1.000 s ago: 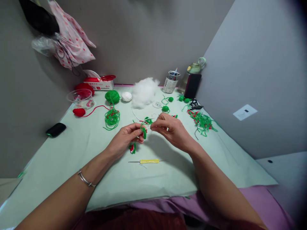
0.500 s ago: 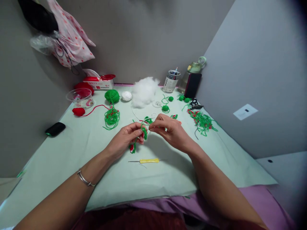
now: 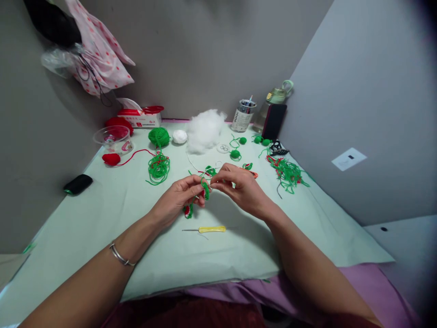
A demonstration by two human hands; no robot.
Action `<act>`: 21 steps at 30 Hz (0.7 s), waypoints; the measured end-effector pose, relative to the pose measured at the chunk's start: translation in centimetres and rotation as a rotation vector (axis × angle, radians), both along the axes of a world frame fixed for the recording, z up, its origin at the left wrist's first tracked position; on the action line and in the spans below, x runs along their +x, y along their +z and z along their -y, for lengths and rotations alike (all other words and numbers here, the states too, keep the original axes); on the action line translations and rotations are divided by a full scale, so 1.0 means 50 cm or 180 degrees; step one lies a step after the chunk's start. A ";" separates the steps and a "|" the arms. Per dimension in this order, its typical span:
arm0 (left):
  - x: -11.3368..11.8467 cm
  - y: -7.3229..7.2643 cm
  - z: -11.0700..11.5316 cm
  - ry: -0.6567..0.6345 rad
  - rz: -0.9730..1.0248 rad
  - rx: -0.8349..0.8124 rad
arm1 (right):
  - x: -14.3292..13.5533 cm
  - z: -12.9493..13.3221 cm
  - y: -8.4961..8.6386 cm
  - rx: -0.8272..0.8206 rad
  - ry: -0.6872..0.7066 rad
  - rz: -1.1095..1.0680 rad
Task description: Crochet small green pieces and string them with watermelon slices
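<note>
Between thumb and fingers, my left hand (image 3: pixel 186 191) grips a small green and red crochet piece (image 3: pixel 205 191). Just right of it, my right hand (image 3: pixel 235 184) is closed in a pinch near the piece's edge; what its fingertips hold is too small to make out. Another crochet piece (image 3: pixel 188 211), green, red and white, hangs or lies below my left hand. A crochet hook with a yellow handle (image 3: pixel 212 229) lies on the table nearer to me. Beyond my hands are more small green pieces (image 3: pixel 210 171) and a white strand of yarn.
White stuffing (image 3: pixel 205 131), a green yarn ball (image 3: pixel 159 137) and a white ball (image 3: pixel 179 136) stand at the back. Tangled green and red yarn (image 3: pixel 290 174) lies right. A clear tub (image 3: pixel 118 142) and black case (image 3: pixel 78 185) are left. A phone (image 3: pixel 275 122) leans on a bottle.
My right hand has shifted slightly left, closer to the piece in my left hand. More of the orange item behind my right hand shows.
</note>
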State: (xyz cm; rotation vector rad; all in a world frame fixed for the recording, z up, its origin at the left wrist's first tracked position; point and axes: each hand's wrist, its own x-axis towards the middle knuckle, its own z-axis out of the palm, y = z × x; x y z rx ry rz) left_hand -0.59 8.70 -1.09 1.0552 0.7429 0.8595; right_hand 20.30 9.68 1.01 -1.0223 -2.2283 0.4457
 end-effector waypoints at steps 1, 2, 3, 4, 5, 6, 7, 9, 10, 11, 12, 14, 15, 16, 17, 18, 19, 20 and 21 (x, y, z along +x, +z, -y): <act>0.000 -0.001 0.000 0.0010 -0.0021 -0.0012 | -0.001 -0.001 -0.001 -0.0032 -0.0102 0.0011; -0.001 -0.002 -0.001 0.0019 -0.0046 -0.0024 | -0.001 -0.001 -0.002 -0.0057 -0.0197 0.0035; -0.001 -0.003 -0.001 0.0032 -0.0073 -0.0038 | -0.002 -0.002 -0.003 -0.0073 -0.0274 0.0051; -0.001 -0.005 -0.002 0.0045 -0.0102 -0.0053 | -0.003 -0.002 -0.005 -0.0095 -0.0319 0.0035; -0.002 -0.007 -0.003 0.0060 -0.0126 -0.0066 | -0.004 -0.002 -0.006 -0.0135 -0.0327 -0.0016; -0.002 -0.010 -0.004 0.0077 -0.0149 -0.0078 | -0.006 -0.001 -0.008 -0.0194 -0.0306 -0.0096; -0.001 -0.013 -0.005 0.0100 -0.0169 -0.0089 | -0.008 0.000 -0.009 -0.0269 -0.0261 -0.0187; -0.001 -0.018 -0.007 0.0145 -0.0204 -0.0098 | -0.014 0.006 -0.011 -0.0425 -0.0135 -0.0294; 0.000 -0.021 -0.008 0.0161 -0.0225 -0.0093 | -0.017 0.009 -0.012 -0.0472 -0.0062 -0.0281; 0.001 -0.023 -0.008 0.0171 -0.0246 -0.0081 | -0.020 0.012 -0.013 -0.0465 0.0004 -0.0237; 0.001 -0.024 -0.009 0.0178 -0.0263 -0.0065 | -0.022 0.015 -0.015 -0.0405 0.0065 -0.0176; 0.002 -0.027 -0.008 0.0199 -0.0293 -0.0028 | -0.026 0.019 -0.019 -0.0182 0.0154 0.0020; 0.002 -0.028 -0.008 0.0202 -0.0327 -0.0004 | -0.028 0.020 -0.022 -0.0048 0.0158 0.0131; 0.003 -0.029 -0.008 0.0195 -0.0383 0.0030 | -0.029 0.021 -0.024 0.0075 0.0132 0.0234; 0.003 -0.031 -0.007 0.0174 -0.0459 0.0073 | -0.031 0.022 -0.025 0.0168 0.0088 0.0303; 0.003 -0.032 -0.007 0.0145 -0.0540 0.0125 | -0.033 0.023 -0.024 0.0233 0.0047 0.0291; 0.003 -0.034 -0.006 0.0110 -0.0613 0.0179 | -0.034 0.025 -0.021 0.0265 0.0019 0.0162; 0.003 -0.035 -0.006 0.0087 -0.0668 0.0221 | -0.036 0.028 -0.015 0.0242 0.0022 -0.0103; 0.004 -0.036 -0.005 0.0082 -0.0701 0.0243 | -0.037 0.032 -0.007 0.0130 0.0053 -0.0478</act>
